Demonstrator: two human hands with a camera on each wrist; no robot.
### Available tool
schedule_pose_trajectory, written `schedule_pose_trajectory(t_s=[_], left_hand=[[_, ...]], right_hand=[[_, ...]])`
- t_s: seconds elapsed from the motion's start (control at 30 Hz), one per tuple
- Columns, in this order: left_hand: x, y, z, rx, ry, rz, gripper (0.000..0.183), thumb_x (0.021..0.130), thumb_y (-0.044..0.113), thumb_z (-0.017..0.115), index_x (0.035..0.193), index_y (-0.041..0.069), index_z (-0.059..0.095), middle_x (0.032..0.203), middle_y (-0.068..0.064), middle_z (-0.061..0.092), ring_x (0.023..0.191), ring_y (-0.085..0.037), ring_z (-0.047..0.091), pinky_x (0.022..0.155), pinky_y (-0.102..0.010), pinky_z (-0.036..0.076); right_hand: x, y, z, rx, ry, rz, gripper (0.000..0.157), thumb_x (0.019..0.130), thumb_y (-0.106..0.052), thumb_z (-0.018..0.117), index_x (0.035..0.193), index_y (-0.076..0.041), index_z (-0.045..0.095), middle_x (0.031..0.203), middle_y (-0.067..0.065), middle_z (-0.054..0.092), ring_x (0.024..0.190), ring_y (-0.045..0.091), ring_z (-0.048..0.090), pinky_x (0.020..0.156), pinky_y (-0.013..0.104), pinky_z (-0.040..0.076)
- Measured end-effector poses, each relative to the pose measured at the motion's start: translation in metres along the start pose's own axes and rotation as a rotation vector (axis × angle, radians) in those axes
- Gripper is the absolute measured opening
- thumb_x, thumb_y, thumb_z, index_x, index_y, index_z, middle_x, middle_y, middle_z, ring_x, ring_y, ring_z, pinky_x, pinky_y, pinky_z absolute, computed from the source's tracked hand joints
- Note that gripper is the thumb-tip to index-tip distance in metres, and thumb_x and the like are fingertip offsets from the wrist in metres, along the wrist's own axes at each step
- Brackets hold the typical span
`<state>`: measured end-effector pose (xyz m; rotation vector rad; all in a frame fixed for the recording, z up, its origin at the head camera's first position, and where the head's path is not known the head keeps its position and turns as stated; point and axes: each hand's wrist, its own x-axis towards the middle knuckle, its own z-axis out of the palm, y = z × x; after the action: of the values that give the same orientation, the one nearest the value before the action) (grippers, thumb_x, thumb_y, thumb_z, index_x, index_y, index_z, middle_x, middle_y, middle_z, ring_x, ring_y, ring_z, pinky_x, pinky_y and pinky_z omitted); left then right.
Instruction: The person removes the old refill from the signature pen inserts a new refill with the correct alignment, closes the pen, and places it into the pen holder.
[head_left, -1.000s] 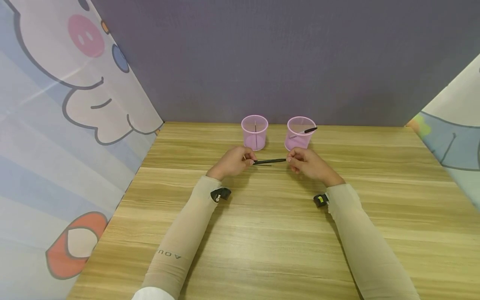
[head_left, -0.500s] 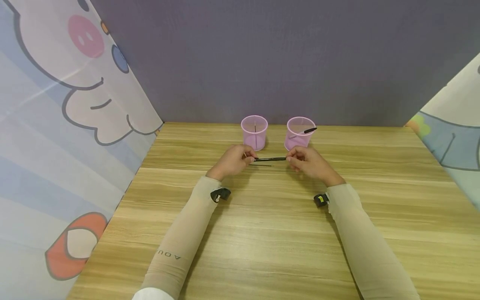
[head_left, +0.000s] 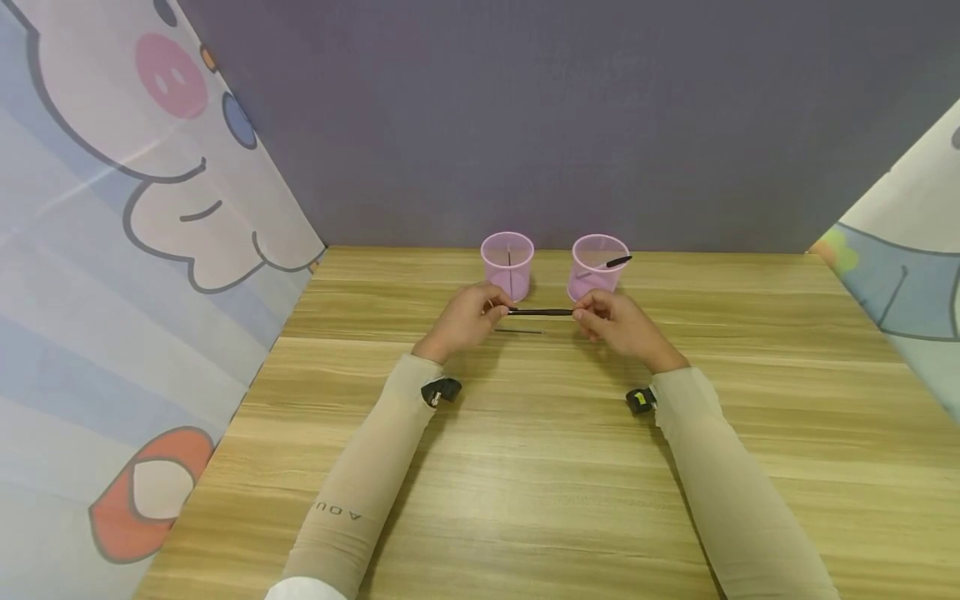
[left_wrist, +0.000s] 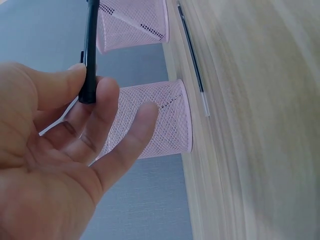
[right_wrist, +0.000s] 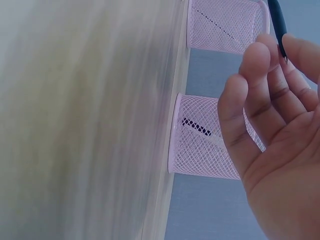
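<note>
A slim black pen (head_left: pixel 542 312) stretches level between my two hands, a little above the table. My left hand (head_left: pixel 463 321) pinches its clip end between thumb and fingers, the other fingers spread in the left wrist view. With thumb and fingertips, my right hand (head_left: pixel 617 327) pinches the other end, where a fine point shows beside the thumb in the right wrist view. Below the pen, a thin pen refill (left_wrist: pixel 192 55) with dark ink and a clear end lies on the table. Its left part is hidden by my left hand in the head view.
Two pink mesh pen cups stand behind my hands near the grey back panel (head_left: pixel 555 125). The left cup (head_left: pixel 497 277) holds a thin dark refill. In the right cup (head_left: pixel 583 287) leans a clear pen part with a black end (head_left: pixel 618 262) over the rim.
Both hands have lifted the black pen slightly away from me and levelled it. More of the refill on the table now shows beneath it.
</note>
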<state>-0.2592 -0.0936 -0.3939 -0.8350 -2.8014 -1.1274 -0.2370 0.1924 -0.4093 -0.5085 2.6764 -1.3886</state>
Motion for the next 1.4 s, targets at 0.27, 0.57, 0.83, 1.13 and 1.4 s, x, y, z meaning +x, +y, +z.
schedule_pose_trajectory(t_s=[0.27, 0.57, 0.83, 1.13, 1.4], left_hand=[[0.0, 0.001, 0.0, -0.045, 0.047, -0.01, 0.015, 0.1, 0.008, 0.064, 0.111, 0.008, 0.075, 0.106, -0.006, 0.071, 0.09, -0.019, 0.064, 0.079, -0.032, 0.055], [-0.004, 0.005, 0.0, -0.097, 0.097, -0.013, 0.016, 0.1, 0.008, 0.063, 0.112, 0.008, 0.074, 0.11, -0.008, 0.071, 0.093, -0.02, 0.064, 0.082, -0.033, 0.056], [-0.002, 0.007, 0.001, -0.077, 0.158, 0.007, 0.017, 0.102, 0.007, 0.059, 0.111, 0.006, 0.073, 0.11, -0.009, 0.071, 0.096, -0.021, 0.064, 0.088, -0.036, 0.056], [0.002, 0.006, -0.003, -0.101, 0.225, 0.025, 0.016, 0.101, 0.003, 0.059, 0.109, 0.004, 0.073, 0.11, -0.012, 0.071, 0.096, -0.023, 0.066, 0.086, -0.036, 0.058], [0.01, 0.007, -0.006, -0.098, 0.241, 0.042, 0.016, 0.101, 0.003, 0.06, 0.109, 0.004, 0.073, 0.108, -0.012, 0.072, 0.096, -0.023, 0.067, 0.085, -0.034, 0.058]], right_hand=[[-0.001, -0.005, -0.001, 0.021, 0.042, -0.044, 0.019, 0.104, -0.017, 0.06, 0.104, 0.002, 0.065, 0.079, 0.013, 0.062, 0.065, 0.014, 0.057, 0.059, 0.03, 0.052], [-0.003, -0.008, 0.001, 0.086, 0.087, -0.083, 0.019, 0.105, -0.012, 0.057, 0.105, 0.006, 0.061, 0.08, 0.017, 0.061, 0.064, 0.011, 0.056, 0.059, 0.025, 0.052], [-0.005, -0.013, 0.0, 0.102, 0.126, -0.046, 0.02, 0.105, -0.016, 0.057, 0.108, 0.004, 0.061, 0.088, 0.02, 0.063, 0.069, 0.014, 0.058, 0.063, 0.03, 0.055], [-0.001, -0.019, 0.001, 0.107, 0.159, -0.068, 0.017, 0.105, -0.015, 0.057, 0.106, 0.002, 0.061, 0.09, 0.019, 0.063, 0.07, 0.017, 0.058, 0.063, 0.031, 0.055], [0.0, -0.02, -0.003, 0.094, 0.212, -0.107, 0.019, 0.105, -0.014, 0.057, 0.105, 0.005, 0.061, 0.083, 0.016, 0.063, 0.066, 0.019, 0.06, 0.062, 0.034, 0.058]])
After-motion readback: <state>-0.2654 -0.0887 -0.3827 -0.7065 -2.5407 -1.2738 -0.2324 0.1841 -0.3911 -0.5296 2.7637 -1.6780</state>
